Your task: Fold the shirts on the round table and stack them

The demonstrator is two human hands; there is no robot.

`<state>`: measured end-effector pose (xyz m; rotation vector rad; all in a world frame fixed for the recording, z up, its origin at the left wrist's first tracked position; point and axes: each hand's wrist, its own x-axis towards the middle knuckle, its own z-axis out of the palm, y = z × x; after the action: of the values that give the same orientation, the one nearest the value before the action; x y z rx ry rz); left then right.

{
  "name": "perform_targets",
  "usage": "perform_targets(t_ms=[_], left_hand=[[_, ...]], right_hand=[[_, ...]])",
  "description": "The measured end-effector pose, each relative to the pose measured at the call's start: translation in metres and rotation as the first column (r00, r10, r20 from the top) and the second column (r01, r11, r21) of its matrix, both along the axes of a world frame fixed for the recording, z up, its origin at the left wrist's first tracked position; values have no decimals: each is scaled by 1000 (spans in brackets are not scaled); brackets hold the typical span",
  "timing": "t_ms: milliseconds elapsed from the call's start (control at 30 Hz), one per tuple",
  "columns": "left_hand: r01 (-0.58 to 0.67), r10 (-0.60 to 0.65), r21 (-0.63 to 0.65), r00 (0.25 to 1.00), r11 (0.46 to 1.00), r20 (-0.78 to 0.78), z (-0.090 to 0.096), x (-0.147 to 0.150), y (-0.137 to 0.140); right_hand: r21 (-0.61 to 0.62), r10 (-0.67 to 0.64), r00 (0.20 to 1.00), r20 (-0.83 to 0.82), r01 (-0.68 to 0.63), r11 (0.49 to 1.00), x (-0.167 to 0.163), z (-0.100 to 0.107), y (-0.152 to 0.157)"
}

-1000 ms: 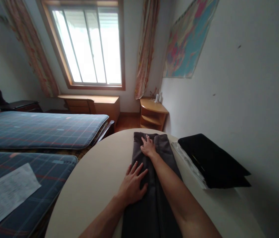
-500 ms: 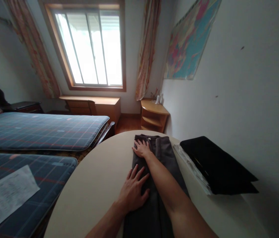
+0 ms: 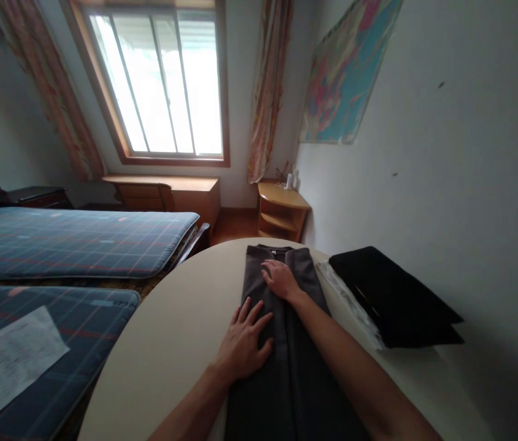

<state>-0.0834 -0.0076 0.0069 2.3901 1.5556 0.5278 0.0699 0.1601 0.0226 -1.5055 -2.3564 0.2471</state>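
A dark grey garment, folded into a long narrow strip, lies on the round cream table. Its neckline, with a small pale label, is at the far end. My left hand rests on the garment's left side, fingers stretched out and spread. Farther up, my right hand lies over the upper middle, close below the neckline, with its fingers extended to the left. Neither hand grips the cloth. My right forearm covers part of the garment's right side.
A stack of black folded cloth, with clear plastic under it, sits on the table's right by the wall. Left of the table are plaid mattresses, one bearing a printed sheet. A corner shelf and a desk stand beyond.
My right hand has moved from the garment's upper left corner rightward and slightly nearer, to its middle. My left hand stays at almost the same spot. The view has shifted slightly.
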Motion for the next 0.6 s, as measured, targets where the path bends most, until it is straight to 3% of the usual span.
perform_targets(t_ms=[67, 167, 333, 433, 600], left_hand=[[-1, 1, 12, 1000, 1000, -19, -1, 0, 0], [7, -6, 17, 999, 1000, -48, -4, 0, 1], [18, -16, 22, 996, 1000, -89, -7, -5, 10], [34, -30, 25, 992, 999, -119, -6, -10, 26], [-27, 31, 24, 981, 999, -193, 1, -11, 55]], right_hand=[[8, -85, 996, 14, 84, 996, 18, -1, -25], [-85, -212, 972, 99, 221, 972, 41, -7, -65], [-254, -224, 956, 188, 268, 929, 58, -21, -117], [-240, -210, 960, 185, 251, 938, 54, -26, -119], [-159, -197, 966, 166, 223, 962, 45, -21, -93]])
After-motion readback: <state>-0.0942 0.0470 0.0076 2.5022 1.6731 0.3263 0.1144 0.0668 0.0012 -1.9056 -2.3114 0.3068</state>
